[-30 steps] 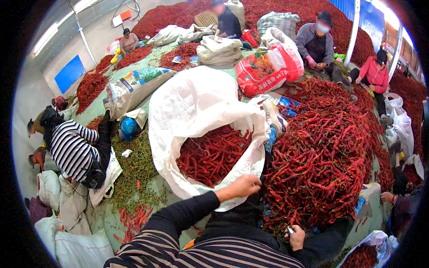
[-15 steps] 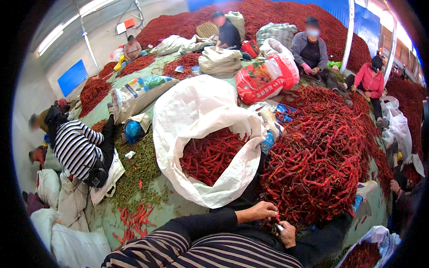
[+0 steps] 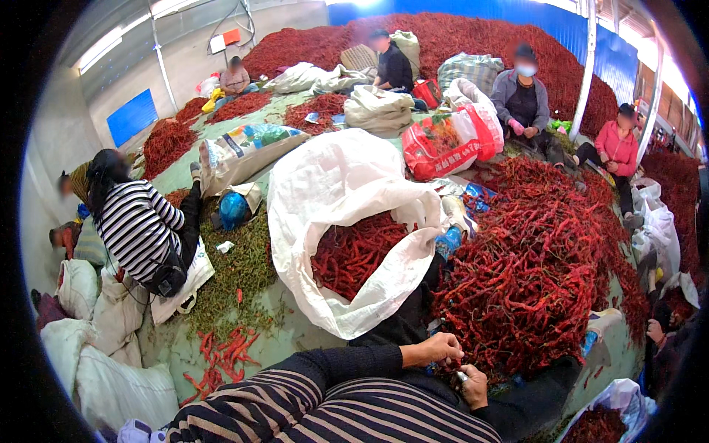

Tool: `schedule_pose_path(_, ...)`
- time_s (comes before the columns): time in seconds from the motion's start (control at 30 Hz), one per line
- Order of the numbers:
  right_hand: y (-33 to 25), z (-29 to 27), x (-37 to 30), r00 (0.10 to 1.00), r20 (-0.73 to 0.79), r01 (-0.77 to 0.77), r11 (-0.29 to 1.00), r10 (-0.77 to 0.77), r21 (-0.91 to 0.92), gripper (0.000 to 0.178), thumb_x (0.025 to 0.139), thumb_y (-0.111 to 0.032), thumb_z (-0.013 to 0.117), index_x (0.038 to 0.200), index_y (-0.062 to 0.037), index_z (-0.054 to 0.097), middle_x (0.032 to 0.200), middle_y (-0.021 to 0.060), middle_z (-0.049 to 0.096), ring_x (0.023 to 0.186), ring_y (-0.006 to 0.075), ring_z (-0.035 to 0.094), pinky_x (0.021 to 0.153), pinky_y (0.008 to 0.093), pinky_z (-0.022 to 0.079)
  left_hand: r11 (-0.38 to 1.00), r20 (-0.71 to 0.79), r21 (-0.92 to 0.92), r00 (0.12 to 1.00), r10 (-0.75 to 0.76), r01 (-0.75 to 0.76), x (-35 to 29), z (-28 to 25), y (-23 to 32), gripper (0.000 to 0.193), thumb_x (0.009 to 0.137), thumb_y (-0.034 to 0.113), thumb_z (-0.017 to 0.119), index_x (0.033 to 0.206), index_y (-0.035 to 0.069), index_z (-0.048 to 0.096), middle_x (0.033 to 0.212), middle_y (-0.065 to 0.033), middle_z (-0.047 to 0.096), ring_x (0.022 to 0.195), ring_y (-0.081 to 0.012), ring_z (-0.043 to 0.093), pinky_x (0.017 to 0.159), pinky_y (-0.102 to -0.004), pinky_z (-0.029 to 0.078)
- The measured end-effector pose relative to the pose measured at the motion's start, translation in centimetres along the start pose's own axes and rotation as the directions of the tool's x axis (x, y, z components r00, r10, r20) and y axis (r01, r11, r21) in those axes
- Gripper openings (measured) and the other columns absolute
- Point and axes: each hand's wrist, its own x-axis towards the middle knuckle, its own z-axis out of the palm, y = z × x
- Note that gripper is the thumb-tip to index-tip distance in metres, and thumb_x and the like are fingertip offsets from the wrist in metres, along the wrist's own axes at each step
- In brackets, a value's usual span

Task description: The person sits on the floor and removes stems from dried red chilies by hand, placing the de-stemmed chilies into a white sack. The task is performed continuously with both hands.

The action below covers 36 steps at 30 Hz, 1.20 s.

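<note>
I couldn't tell L hand (image 3: 434, 349) grip; R hand (image 3: 475, 386) held whitish tool (image 3: 462, 376), chili pile (image 3: 528, 273) adj., prob. for quick reach.

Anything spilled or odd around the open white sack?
Red peppers lie scattered on the floor sheet, lower left of the open white sack, apart from the big pepper pile. A white scrap stands out against green litter. Whether either is accidental isn't clear.

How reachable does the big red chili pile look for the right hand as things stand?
Probably yes: the right hand is by the near edge of the red chili pile, with nothing visible blocking it, though the small pale object it holds may hamper picking.
</note>
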Motion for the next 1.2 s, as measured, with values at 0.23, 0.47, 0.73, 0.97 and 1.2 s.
schedule_pose_path(0.23,-1.1,0.4,-0.6,0.997,-0.022,-0.073,0.993,0.076,0.094,0.018,0.08,-0.001,0.045,0.09,0.0005,0.06,0.07,0.0013,0.056,0.056,0.0063,0.049,0.049,0.0213,0.04,0.998,0.054,-0.006,0.997,-0.058,0.058,-1.2,0.4,1.0,0.018,0.08,0.018,0.062,0.08,0.002,0.055,0.065,-0.0033,0.054,0.053,-0.0113,0.051,0.045,-0.0251,0.043)
schedule_pose_path(0.47,-1.3,1.1,-1.1,0.999,-0.021,-0.045,0.995,0.048,0.09,0.018,0.08,0.0,0.045,0.091,-0.0003,0.06,0.071,0.0004,0.056,0.055,0.0057,0.049,0.049,0.0208,0.04,0.999,0.011,-0.021,0.999,0.036,-0.036,-1.3,0.4,-0.2,0.013,0.079,0.013,0.063,0.078,0.001,0.057,0.061,-0.0043,0.054,0.051,-0.0119,0.051,0.045,-0.0268,0.041)
schedule_pose_path(0.73,-1.8,0.7,-1.8,0.999,-0.036,-0.035,0.996,0.038,0.086,0.018,0.082,0.0,0.045,0.094,0.0013,0.059,0.071,0.0,0.055,0.055,0.0058,0.049,0.049,0.0205,0.04,0.999,-0.014,-0.049,1.0,0.021,-0.022,-2.2,1.0,0.7,0.016,0.078,0.013,0.063,0.074,-0.001,0.057,0.062,-0.0073,0.056,0.051,-0.014,0.052,0.045,-0.0284,0.042)
schedule_pose_path(0.97,-2.8,1.3,-2.3,0.996,-0.083,-0.047,0.998,0.044,-0.029,0.02,0.08,-0.005,0.047,0.097,-0.0015,0.058,0.072,0.0043,0.057,0.059,0.0091,0.049,0.055,0.025,0.041,0.992,-0.053,-0.114,0.997,0.047,-0.052,-2.0,1.0,-0.6,0.023,0.076,0.015,0.066,0.074,0.0,0.049,0.061,-0.0071,0.052,0.048,-0.0155,0.051,0.042,-0.0306,0.04)
schedule_pose_path(1.2,-3.8,1.0,-1.4,0.978,-0.163,0.06,0.924,-0.13,-0.378,0.014,0.08,-0.01,0.047,0.087,-0.0018,0.056,0.063,0.0144,0.051,0.054,0.0182,0.048,0.053,0.0317,0.039,0.914,-0.111,0.317,0.947,0.301,-0.254,-1.6,1.5,0.2,0.027,0.074,0.016,0.068,0.066,0.001,0.046,0.058,-0.0062,0.048,0.048,-0.013,0.049,0.042,-0.0314,0.04)
